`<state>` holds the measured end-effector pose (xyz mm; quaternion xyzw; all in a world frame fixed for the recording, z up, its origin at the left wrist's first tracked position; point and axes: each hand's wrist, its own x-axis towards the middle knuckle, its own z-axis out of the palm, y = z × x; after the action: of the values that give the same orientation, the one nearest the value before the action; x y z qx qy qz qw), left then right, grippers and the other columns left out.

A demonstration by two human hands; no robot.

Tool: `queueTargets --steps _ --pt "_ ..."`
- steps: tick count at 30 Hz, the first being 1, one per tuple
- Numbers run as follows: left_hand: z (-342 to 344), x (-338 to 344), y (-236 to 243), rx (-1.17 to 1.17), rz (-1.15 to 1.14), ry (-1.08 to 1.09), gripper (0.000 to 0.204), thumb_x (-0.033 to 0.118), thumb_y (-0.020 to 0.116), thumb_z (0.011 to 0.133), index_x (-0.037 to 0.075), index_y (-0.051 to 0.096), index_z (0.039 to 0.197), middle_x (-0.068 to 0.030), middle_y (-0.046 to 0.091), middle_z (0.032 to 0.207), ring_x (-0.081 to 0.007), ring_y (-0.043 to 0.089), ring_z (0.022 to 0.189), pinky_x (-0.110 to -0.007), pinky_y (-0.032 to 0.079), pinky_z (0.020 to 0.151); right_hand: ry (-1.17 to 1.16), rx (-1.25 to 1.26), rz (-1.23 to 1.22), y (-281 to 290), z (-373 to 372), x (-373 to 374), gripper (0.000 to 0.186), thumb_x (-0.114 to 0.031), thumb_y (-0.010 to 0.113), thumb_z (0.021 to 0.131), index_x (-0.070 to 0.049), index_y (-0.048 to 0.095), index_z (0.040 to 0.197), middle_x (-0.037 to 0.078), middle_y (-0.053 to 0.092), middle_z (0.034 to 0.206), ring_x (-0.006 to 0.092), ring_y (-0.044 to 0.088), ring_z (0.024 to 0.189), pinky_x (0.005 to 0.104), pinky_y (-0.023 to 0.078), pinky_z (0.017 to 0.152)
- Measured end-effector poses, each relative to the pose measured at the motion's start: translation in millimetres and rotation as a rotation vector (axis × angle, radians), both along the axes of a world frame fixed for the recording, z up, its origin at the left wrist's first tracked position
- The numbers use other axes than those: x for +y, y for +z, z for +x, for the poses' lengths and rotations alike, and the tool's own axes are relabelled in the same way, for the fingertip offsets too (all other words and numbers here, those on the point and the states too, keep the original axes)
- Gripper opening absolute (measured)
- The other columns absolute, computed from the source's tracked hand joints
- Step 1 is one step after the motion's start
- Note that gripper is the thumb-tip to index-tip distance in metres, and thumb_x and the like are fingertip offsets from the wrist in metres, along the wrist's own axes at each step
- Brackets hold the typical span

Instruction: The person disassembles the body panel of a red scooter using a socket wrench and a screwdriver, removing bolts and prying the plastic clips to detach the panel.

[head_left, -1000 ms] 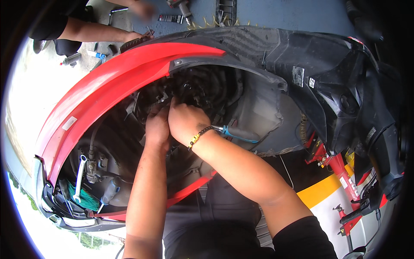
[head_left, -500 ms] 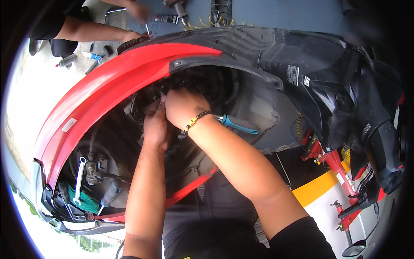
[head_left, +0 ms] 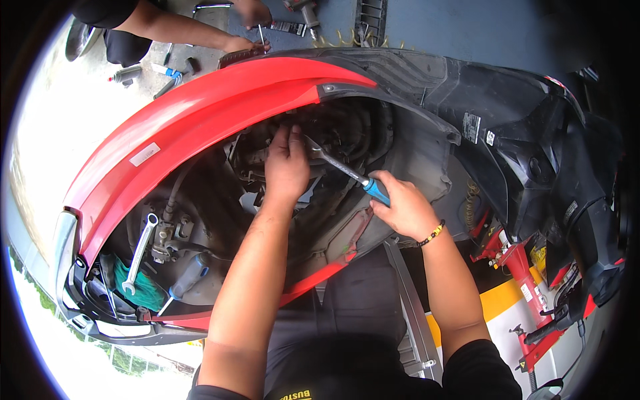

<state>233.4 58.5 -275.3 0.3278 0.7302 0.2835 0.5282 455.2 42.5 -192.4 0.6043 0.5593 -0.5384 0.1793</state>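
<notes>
My right hand (head_left: 408,208) grips the blue handle of a ratchet wrench (head_left: 343,167). Its shiny shaft slants up and left into the dark cavity of a scooter body. At the head end of the ratchet, my left hand (head_left: 288,163) reaches in with its fingers bent inward among the dark parts. Its fingertips are partly hidden, so what they pinch cannot be made out. A curved red body panel (head_left: 220,100) arches over the far side of the cavity, and a black plastic fairing (head_left: 493,120) continues to the right.
A combination spanner (head_left: 140,253), a green cloth (head_left: 143,293) and a blue-handled screwdriver (head_left: 190,277) lie at the cavity's left end. At the far left another person's hands (head_left: 247,43) work with a tool. A red stand (head_left: 517,260) is at the right, and an impact gun (head_left: 308,17) lies far off.
My right hand has come out of the cavity and taken hold of the ratchet's blue handle. The left hand stays inside, beside the ratchet head. The view has shifted, so the scooter appears farther right.
</notes>
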Motion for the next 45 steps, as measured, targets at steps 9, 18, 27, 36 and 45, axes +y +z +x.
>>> queueTargets --steps 9,18,27,36,45 --pt "18.7 44.3 -16.8 -0.289 0.264 0.327 0.019 0.015 0.06 0.092 -0.002 0.065 0.092 -0.001 0.064 0.081 -0.0086 0.053 0.071 -0.024 0.041 0.064 0.024 -0.319 0.918 -6.3 -25.2 -27.0 0.037 -0.028 0.078 0.073 -0.011 0.064 0.103 0.008 0.06 0.089 0.0298 0.063 0.07 0.0406 0.053 0.065" --pt "9.7 26.5 -20.8 -0.153 0.181 -0.112 0.038 0.02 0.063 0.093 0.003 0.053 0.061 0.0042 0.045 0.055 -0.0046 0.038 0.052 -0.026 0.031 0.047 0.225 -0.317 0.857 -16.9 1.5 -16.5 0.037 -0.024 0.081 0.061 -0.01 0.054 0.083 0.007 0.06 0.085 0.0256 0.064 0.072 0.0372 0.051 0.066" --pt "22.9 11.9 -19.9 -0.145 0.283 0.094 0.036 0.016 0.062 0.092 0.001 0.052 0.061 0.0028 0.046 0.054 -0.0054 0.04 0.053 -0.026 0.032 0.046 0.408 -0.214 0.913 -21.7 27.3 14.8 0.033 -0.025 0.081 0.059 -0.012 0.057 0.077 0.003 0.059 0.075 0.0213 0.062 0.064 0.0323 0.051 0.06" --pt "28.4 11.1 -26.2 -0.082 0.254 0.299 0.03 0.014 0.057 0.088 -0.003 0.053 0.063 0.0 0.047 0.055 -0.0084 0.04 0.056 -0.029 0.034 0.051 0.503 -0.172 0.811 -8.8 21.4 40.2 0.036 -0.029 0.077 0.071 -0.011 0.057 0.093 0.006 0.063 0.081 0.0257 0.065 0.071 0.0356 0.054 0.062" --pt "9.3 21.8 -37.6 -0.213 0.303 0.181 0.027 0.016 0.055 0.09 -0.004 0.06 0.073 0.0006 0.052 0.066 -0.008 0.042 0.066 -0.026 0.035 0.061 0.27 -0.119 0.428 -10.9 -32.8 -16.8 0.03 -0.012 0.065 0.079 -0.01 0.052 0.106 0.012 0.063 0.08 0.0317 0.067 0.071 0.0436 0.054 0.062"
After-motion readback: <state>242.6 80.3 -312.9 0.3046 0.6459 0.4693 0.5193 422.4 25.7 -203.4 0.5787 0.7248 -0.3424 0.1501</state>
